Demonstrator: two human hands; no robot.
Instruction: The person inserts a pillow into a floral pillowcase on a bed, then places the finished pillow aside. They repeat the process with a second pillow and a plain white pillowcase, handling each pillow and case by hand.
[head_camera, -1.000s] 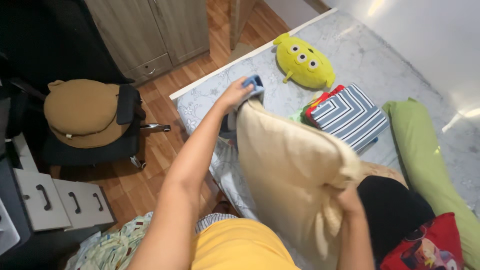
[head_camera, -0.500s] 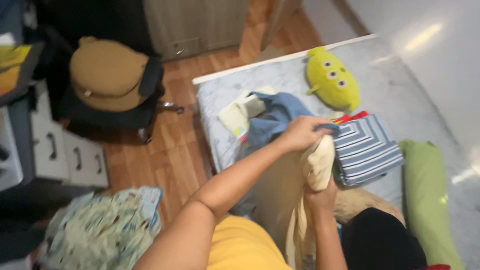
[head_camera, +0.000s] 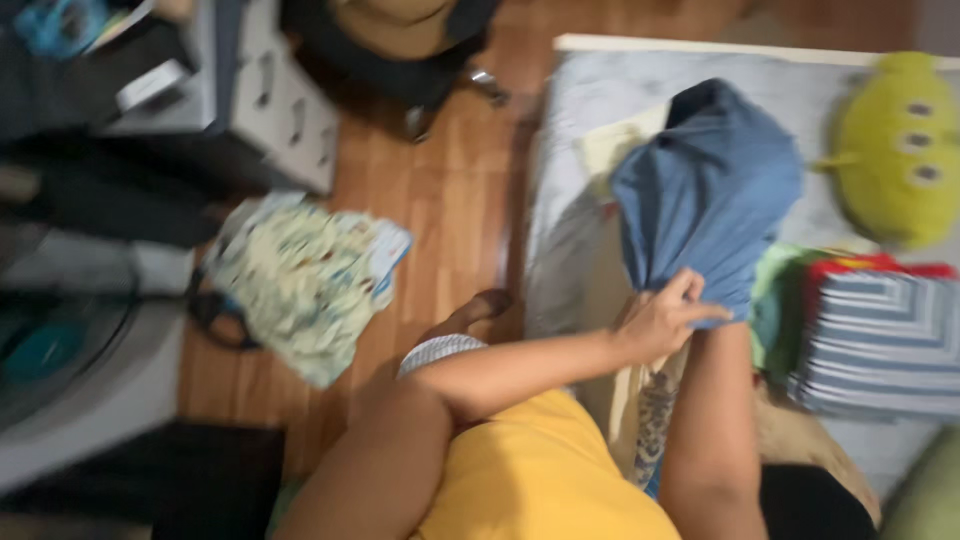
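My left hand (head_camera: 665, 320) pinches the lower edge of a blue pillowcase (head_camera: 715, 180) that stands bunched up over the bed (head_camera: 590, 90). My right forearm (head_camera: 712, 400) rises into the pillowcase, and its hand is hidden under the blue cloth. A strip of the cream pillow (head_camera: 628, 395) shows below my left hand, between my arms. The view is blurred.
A yellow-green plush toy (head_camera: 900, 150) lies at the bed's far right. A folded striped stack (head_camera: 880, 345) sits beside my right arm. On the wooden floor (head_camera: 450, 200) lies a patterned cloth bundle (head_camera: 300, 280). A white drawer unit (head_camera: 275, 105) and a chair base (head_camera: 420, 60) stand beyond.
The view swung left and down. The blue pillowcase has come up over the cream pillow, which now mostly sits inside it. My right hand went under the cloth.
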